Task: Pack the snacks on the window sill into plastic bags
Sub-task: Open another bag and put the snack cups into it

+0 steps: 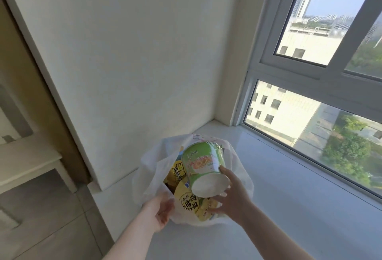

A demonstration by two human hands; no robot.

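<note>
A white translucent plastic bag (151, 169) stands open on the white window sill (289, 187), near the wall corner. Inside it lie yellow instant noodle cups (186, 199) and a yellow packet (177, 172). My right hand (233, 195) grips a green noodle cup (203, 166) by its base, tilted with its white bottom toward me, over the bag's mouth. My left hand (163, 212) holds the bag's near edge and keeps the mouth open.
The white wall (134, 63) rises right behind the bag. The window (330, 73) runs along the sill's far right side. To the left, below the sill, are a tiled floor (51, 228) and a pale table (31, 162).
</note>
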